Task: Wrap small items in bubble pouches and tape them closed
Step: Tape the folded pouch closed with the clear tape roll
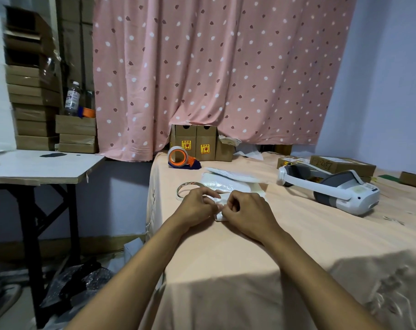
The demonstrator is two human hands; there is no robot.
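While we fold: left hand (197, 206) and right hand (248, 210) pinch bubble pouch (219, 217), fingers curled (item hidden).
Remaining: taping, we judge; tape roll (179, 196) lies just left.

On the table (273, 246) the tape dispenser (182, 158) stands behind the pouch stack (228, 181), headset (333, 189) to their right

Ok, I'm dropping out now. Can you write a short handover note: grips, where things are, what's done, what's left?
Left grip: holds the small bubble pouch on the table.
Right grip: pinches the same pouch from the other side.
Spare pouches lie just behind the hands, a loose tape roll to their left, the tape dispenser farther back.
Done: the pouch looks folded over; its contents are hidden.
Left: probably tape it closed; no tape is visible on it.
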